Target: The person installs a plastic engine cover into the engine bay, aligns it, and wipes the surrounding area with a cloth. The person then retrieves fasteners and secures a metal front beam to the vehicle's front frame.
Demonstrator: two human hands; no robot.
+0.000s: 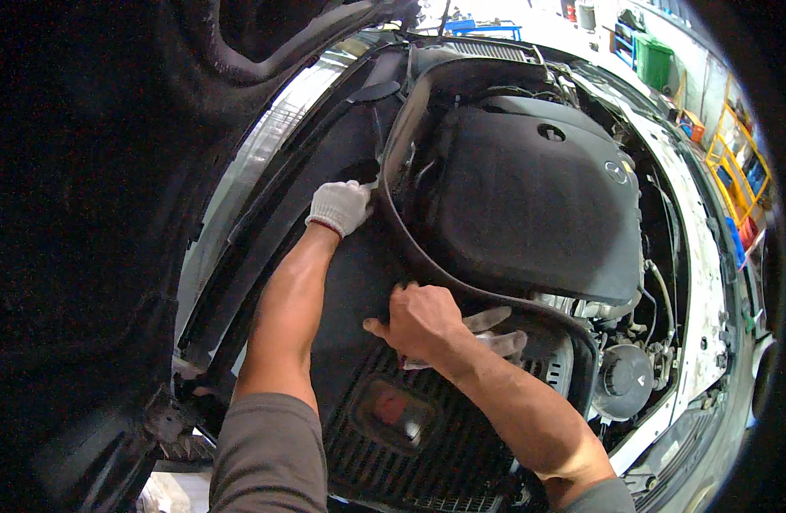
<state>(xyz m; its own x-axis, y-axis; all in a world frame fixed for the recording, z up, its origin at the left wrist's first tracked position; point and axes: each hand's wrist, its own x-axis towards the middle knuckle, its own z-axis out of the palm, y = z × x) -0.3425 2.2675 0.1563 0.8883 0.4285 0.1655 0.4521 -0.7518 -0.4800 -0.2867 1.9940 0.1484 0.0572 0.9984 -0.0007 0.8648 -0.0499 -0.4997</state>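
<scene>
My left hand (341,206), in a white knitted work glove with a red cuff edge, is curled against the curved rubber seal (425,255) of a black plastic cowl panel (357,276). Its fingertips are partly hidden, and a small pale tip shows beside them at the seal. My right hand (425,317) is bare. It bends over the panel just short of the seal, thumb stretched out and the other fingertips out of sight. A loose, soiled work glove (509,343) lies partly under my right wrist, above a slatted black intake grille (457,442).
Beyond the seal sits a black engine cover (534,199) with a Mercedes star. A round black-capped reservoir (623,381) stands near the white fender edge (694,308). The raised hood (98,224) fills the left side. A green bin (654,61) and a yellow cart (739,154) stand farther off.
</scene>
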